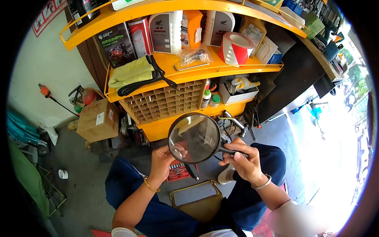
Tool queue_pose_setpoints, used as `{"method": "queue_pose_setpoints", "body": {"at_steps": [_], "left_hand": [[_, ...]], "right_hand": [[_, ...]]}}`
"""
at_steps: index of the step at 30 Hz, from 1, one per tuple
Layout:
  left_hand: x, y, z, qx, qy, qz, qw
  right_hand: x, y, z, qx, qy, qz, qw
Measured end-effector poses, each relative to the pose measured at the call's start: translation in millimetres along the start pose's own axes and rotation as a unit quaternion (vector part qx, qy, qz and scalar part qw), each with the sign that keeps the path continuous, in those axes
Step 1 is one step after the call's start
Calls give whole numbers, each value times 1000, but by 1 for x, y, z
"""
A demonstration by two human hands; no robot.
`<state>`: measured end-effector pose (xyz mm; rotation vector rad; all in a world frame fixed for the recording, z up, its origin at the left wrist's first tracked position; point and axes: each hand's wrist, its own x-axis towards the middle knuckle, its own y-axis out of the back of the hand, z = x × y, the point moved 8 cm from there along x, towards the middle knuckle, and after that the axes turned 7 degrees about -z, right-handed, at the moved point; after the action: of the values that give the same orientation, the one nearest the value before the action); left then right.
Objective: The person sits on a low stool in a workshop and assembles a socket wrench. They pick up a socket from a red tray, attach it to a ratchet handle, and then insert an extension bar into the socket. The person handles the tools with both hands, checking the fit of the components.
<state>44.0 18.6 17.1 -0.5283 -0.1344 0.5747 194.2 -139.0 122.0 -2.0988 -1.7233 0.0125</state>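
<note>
A round magnifying glass (pixel 197 138) with a black rim is held up before me. My right hand (pixel 245 160) pinches its black handle between thumb and fingers. Beside the rim's lower left, my left hand (pixel 162 160) is closed, and its fingertips show through the lens. Something small and pale seems to be in them, too blurred to name. Below the rim sticks out a black stub (pixel 192 170) with a silvery tip; I cannot tell what it belongs to. On the floor beneath lies a red tool case (pixel 178 173) with sockets in it.
Ahead stands a yellow shelf (pixel 221 73) with bottles, red-and-white tape (pixel 236 48), a green cloth (pixel 132 73) and a pigeonhole rack (pixel 167 103). A carton (pixel 98 120) sits at the left. A gold-rimmed tray (pixel 196 193) lies between my legs. Metal parts (pixel 235 122) crowd the cabinet's foot.
</note>
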Motion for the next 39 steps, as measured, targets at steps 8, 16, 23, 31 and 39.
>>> {"method": "queue_pose_setpoints", "body": {"at_steps": [8, 16, 23, 31, 39], "left_hand": [[1, 3, -3, 20, -7, -5, 1000], [1, 1, -5, -6, 26, 12, 1000], [4, -4, -3, 26, 20, 8, 999], [4, -4, -1, 19, 22, 8, 1000], [2, -3, 0, 14, 31, 20, 999]], "right_hand": [[-3, 0, 10, 66, -18, 7, 998], [-6, 6, 15, 95, -81, 53, 991], [-5, 16, 15, 123, -104, 79, 984], [-6, 20, 16, 203, -123, 155, 959], [-7, 17, 20, 228, -139, 166, 949]]}}
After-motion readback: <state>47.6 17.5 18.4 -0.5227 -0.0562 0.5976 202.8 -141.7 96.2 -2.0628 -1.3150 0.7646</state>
